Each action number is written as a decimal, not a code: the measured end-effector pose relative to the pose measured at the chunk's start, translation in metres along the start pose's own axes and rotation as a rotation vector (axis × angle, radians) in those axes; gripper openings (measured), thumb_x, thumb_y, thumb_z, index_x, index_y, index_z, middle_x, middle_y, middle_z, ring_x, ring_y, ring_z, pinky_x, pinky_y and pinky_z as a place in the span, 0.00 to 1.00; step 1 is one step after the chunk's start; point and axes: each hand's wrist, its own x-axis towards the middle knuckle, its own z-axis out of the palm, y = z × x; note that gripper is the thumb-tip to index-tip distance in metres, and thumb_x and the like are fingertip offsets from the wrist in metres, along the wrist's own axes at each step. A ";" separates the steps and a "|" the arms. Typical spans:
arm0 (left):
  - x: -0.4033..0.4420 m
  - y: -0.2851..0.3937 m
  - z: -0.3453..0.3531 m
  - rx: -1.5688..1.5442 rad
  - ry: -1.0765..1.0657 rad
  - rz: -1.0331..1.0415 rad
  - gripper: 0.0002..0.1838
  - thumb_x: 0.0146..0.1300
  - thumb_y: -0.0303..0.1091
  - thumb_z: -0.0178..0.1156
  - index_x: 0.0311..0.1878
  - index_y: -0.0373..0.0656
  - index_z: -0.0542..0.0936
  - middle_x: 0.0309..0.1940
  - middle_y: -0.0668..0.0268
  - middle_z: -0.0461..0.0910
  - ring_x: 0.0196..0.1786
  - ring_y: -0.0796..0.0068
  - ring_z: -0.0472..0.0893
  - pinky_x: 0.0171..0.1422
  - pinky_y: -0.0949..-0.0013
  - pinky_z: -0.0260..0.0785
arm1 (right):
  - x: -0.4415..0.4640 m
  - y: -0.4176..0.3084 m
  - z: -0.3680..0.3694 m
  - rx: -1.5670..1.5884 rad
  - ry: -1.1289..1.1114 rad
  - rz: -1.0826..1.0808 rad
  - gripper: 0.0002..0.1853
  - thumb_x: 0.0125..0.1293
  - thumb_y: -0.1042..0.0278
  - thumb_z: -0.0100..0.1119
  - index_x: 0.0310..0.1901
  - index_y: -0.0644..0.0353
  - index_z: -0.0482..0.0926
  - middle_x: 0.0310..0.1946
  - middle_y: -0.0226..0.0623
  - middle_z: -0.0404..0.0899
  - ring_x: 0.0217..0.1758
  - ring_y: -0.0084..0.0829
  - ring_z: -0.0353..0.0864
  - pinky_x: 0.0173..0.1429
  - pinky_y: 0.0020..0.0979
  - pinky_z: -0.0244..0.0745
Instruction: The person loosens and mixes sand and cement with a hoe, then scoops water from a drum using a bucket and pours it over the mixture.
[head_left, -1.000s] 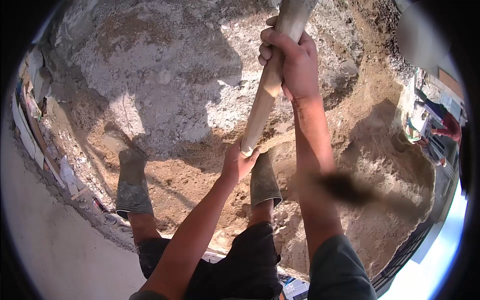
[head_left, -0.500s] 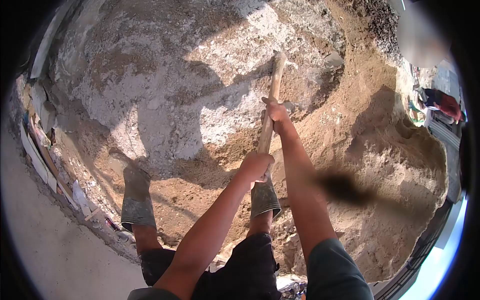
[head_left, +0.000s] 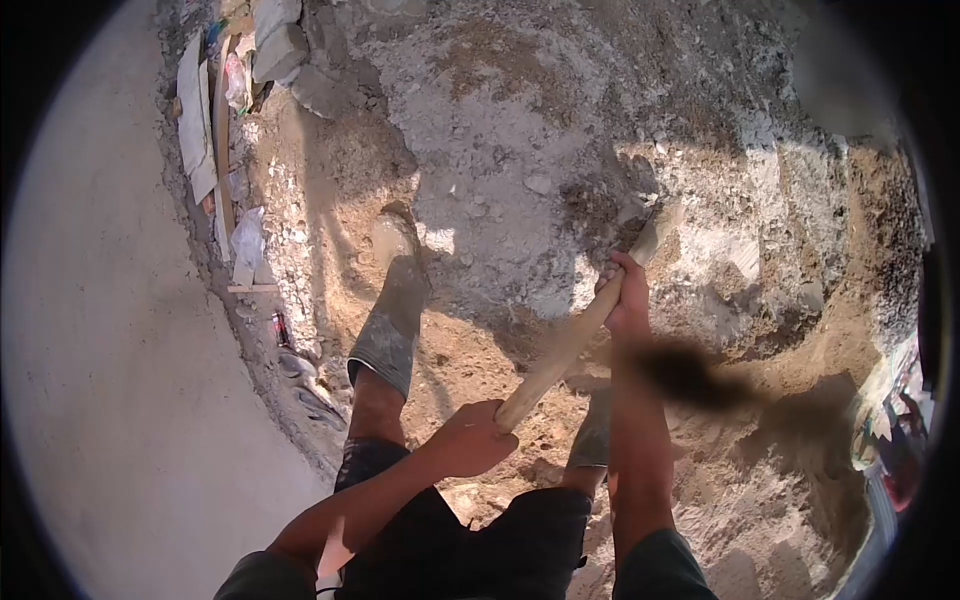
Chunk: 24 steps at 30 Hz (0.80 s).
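Below centre, the left hand [head_left: 470, 440] is gripping a long, pale wooden handle [head_left: 556, 368] — right of centre, the right hand [head_left: 629, 293] is clasping it higher up.

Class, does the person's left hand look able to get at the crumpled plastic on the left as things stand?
Probably not: the left hand is closed round the near end of the wooden handle, and the crumpled plastic lies well off, beyond the left boot. It would likely have to let go.
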 end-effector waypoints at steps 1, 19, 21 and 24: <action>-0.010 -0.017 -0.020 0.049 0.028 -0.024 0.15 0.56 0.37 0.61 0.41 0.36 0.75 0.28 0.50 0.80 0.33 0.50 0.82 0.38 0.56 0.72 | -0.008 0.024 0.018 0.030 -0.056 0.005 0.07 0.63 0.70 0.58 0.38 0.55 0.69 0.23 0.26 0.66 0.22 0.19 0.68 0.24 0.22 0.69; 0.080 -0.130 -0.046 0.216 0.493 0.427 0.11 0.53 0.31 0.66 0.39 0.39 0.80 0.26 0.49 0.81 0.36 0.46 0.84 0.38 0.56 0.74 | -0.099 0.006 0.077 0.054 -0.262 -0.259 0.08 0.62 0.70 0.63 0.35 0.59 0.71 0.23 0.30 0.68 0.25 0.26 0.69 0.34 0.34 0.70; 0.100 -0.091 -0.002 0.326 0.453 0.338 0.12 0.56 0.33 0.67 0.41 0.38 0.80 0.25 0.48 0.81 0.32 0.47 0.84 0.35 0.58 0.74 | -0.103 -0.042 0.054 -0.016 -0.266 -0.347 0.08 0.62 0.69 0.62 0.36 0.60 0.72 0.22 0.29 0.68 0.23 0.25 0.69 0.30 0.32 0.69; 0.147 0.002 0.073 0.108 0.333 0.480 0.13 0.57 0.34 0.67 0.41 0.36 0.80 0.23 0.51 0.81 0.27 0.54 0.84 0.33 0.61 0.74 | -0.129 -0.149 0.003 -0.054 -0.336 -0.577 0.08 0.64 0.68 0.61 0.38 0.60 0.73 0.22 0.29 0.69 0.23 0.24 0.70 0.28 0.30 0.68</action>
